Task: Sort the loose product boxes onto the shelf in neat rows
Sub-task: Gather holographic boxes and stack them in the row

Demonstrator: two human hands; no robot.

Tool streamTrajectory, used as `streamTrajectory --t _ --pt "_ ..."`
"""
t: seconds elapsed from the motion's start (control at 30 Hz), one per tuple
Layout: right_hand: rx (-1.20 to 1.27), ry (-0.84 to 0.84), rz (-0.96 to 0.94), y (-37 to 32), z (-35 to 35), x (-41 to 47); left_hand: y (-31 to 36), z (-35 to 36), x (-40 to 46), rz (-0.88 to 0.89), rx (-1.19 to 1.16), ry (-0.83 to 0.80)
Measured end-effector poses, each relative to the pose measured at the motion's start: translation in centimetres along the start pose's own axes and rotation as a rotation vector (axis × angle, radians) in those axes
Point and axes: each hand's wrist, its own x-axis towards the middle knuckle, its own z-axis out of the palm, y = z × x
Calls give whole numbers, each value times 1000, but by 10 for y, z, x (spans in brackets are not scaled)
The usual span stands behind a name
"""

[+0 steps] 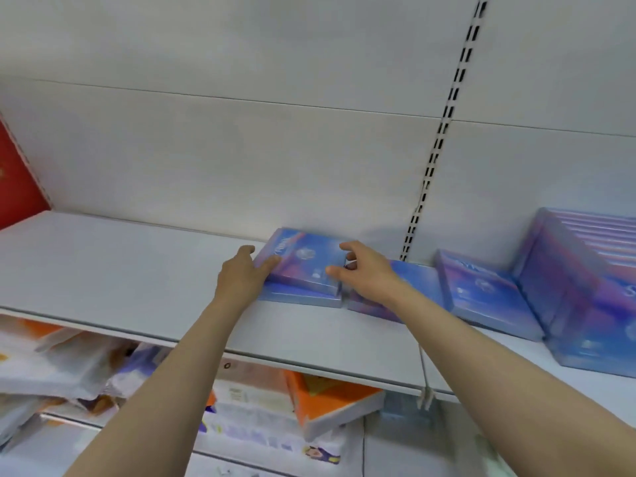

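Both grips are on the same box: the left hand (241,275) rests against the left edge of the top blue box (303,261), fingers mostly straight and pressed to its side, thumb up and pointing toward the wall. The right hand (364,270) has its curled fingers and thumb on the right end of that box, pinching it near the corner. Both bare forearms reach in from the near bottom of the view.

Nearest to the camera, under the shelf edge, the lower shelf holds a messy pile: white and orange packages (62,363) on the left and an orange and white box (330,404) tilted near the middle. A small clear clip (425,395) hangs off the shelf front on the right.

On the white shelf (120,280) itself, the top blue box sits a bit skewed on a second blue box (299,297), and that pair sits close to the back wall. Just right of them, half hidden under the right wrist, is another flat blue box (416,280). Further right lies one more blue box (481,290), then a tall stack of blue boxes (585,287) at the right edge.

At the far left a red box (17,180) leans by the back panel, and a slotted upright rail (444,132) runs up the wall.
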Motion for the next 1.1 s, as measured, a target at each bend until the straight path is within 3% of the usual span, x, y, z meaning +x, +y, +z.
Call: streamTrajectory --t 0.2,0.4,0.53,0.63,0.7,0.77,1.1 --pt "-61 188 -69 -5 -12 6 9 -13 2 5 -586 44" --pt "226 162 -117 -9 -38 -8 51 -34 -4 363 -739 5" --pt "264 335 -146 4 -42 -26 51 -16 2 350 -564 -16" --pt "454 482 -116 16 -50 -40 23 14 2 345 -147 -130" --pt "535 515 -110 24 -55 -44 8 31 -4 411 210 -215" --pt "558 524 -103 27 -56 -46 3 35 -14 414 401 -224" --pt "713 477 -115 14 -26 -42 -56 -25 -88 222 196 19"
